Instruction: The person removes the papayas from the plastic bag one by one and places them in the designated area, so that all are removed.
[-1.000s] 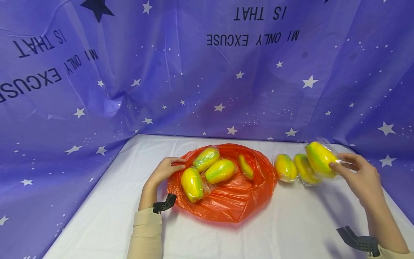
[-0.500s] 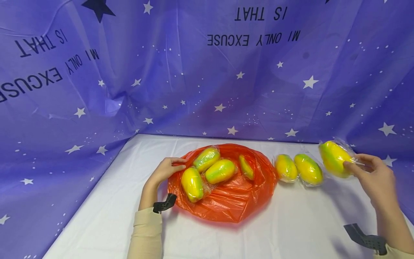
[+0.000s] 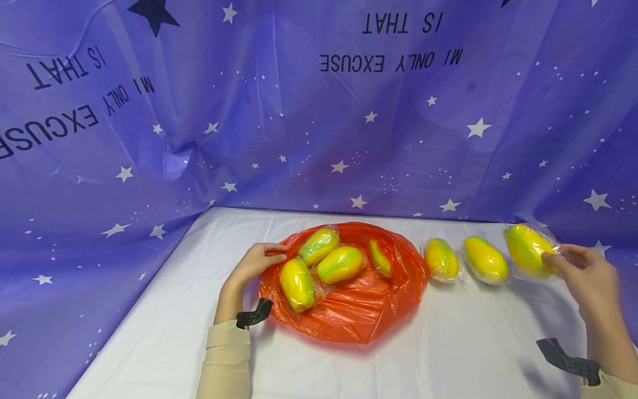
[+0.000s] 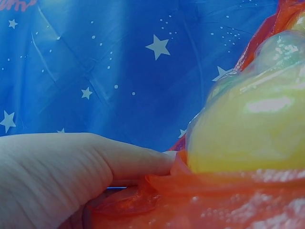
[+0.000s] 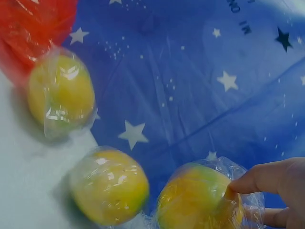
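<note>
My right hand [image 3: 593,280] grips a yellow-green mango [image 3: 528,249] in clear wrap by its right end, near the back right of the table. In the right wrist view, the thumb and fingers pinch that wrapped mango [image 5: 198,198]. Two more wrapped mangoes stand in a row to its left: a middle mango [image 3: 485,260] and one by the bag [image 3: 441,259]. My left hand [image 3: 255,263] pinches the left rim of a red plastic bag [image 3: 349,316]; in the left wrist view the thumb lies over the bag's edge [image 4: 164,183]. Several wrapped mangoes [image 3: 340,264] lie in the bag's open mouth.
A white cloth covers the table [image 3: 448,349]. Behind and beside it hangs a purple curtain [image 3: 299,138] with white stars and printed letters. Each wrist wears a dark camera mount, such as the left mount [image 3: 254,314].
My right hand has moved right with its mango, away from the row, and come slightly lower. The middle mango has shifted right, leaving a gap beside the one by the bag. The left hand stays put.
</note>
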{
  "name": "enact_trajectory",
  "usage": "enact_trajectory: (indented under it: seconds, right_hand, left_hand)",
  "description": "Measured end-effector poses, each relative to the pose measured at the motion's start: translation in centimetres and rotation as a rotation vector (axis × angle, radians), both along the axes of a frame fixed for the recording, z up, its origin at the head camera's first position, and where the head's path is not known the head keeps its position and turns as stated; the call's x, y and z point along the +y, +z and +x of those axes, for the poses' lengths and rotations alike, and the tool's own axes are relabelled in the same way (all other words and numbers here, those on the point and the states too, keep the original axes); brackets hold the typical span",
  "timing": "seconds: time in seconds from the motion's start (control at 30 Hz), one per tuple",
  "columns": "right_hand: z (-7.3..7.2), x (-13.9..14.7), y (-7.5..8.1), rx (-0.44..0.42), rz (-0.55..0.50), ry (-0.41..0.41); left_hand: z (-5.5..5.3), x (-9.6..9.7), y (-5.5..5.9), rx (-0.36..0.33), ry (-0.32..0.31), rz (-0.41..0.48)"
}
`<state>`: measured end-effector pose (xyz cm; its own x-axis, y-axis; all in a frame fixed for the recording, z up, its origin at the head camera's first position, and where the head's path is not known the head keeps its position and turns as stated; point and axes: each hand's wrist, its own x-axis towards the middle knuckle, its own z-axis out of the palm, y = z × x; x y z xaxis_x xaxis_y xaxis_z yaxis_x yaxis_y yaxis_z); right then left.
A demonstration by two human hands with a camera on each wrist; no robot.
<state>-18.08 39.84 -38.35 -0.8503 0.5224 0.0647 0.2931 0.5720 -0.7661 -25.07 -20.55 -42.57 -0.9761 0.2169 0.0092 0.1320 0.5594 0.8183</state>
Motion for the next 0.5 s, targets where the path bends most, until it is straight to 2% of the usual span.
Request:
enact_trajectory:
  seconds: [0.27, 0.5]
  right_hand:
    - [-0.6, 2.3, -1.8, 0.035, -0.214, 0.059]
    - [-1.1, 4.0, -3.0, -0.078, -0.25, 0.078]
  left_hand:
    - [0.0, -0.1, -0.2, 0.013, -0.003, 0.001]
    - [0.1, 0.1, -0.1, 0.003, 0.0, 0.005]
